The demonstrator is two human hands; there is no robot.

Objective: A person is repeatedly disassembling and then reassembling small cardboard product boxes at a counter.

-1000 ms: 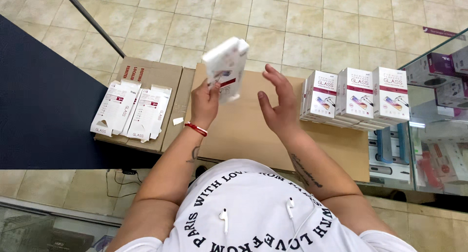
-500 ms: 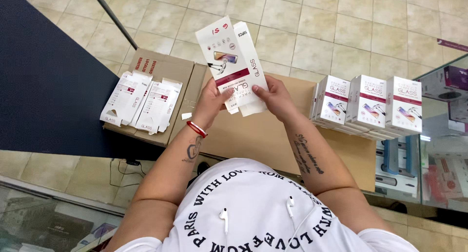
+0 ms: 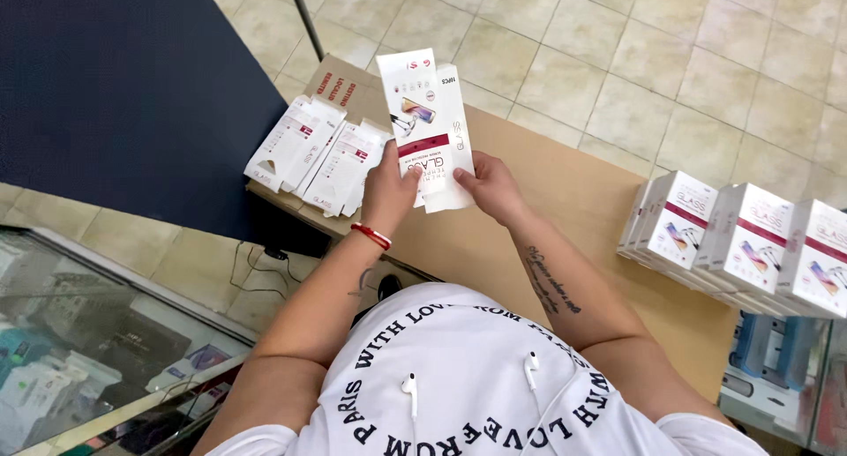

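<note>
Both hands grasp one flat white cardboard carton blank with a maroon band (image 3: pixel 425 130), held upright above the far left part of the brown cardboard-topped desk (image 3: pixel 565 200). The left hand (image 3: pixel 391 187) pinches the lower left edge, thumb on the printed face; the right hand (image 3: pixel 488 184) grips the lower right edge, fingers behind the side panel. The blank appears partly opened, one side panel standing off to the right, so the step in hand is judged to be the squaring-up of a flat carton into a box. The next move would call for pressing the opposite edges inward and tucking the end flaps. A loose pile of flat white carton blanks (image 3: pixel 319 153) lies left of the hands on a lower brown cardboard box (image 3: pixel 340 79). A row of assembled white boxes (image 3: pixel 741 240) stands at the right edge of the desk, well apart from the hands.
</note>
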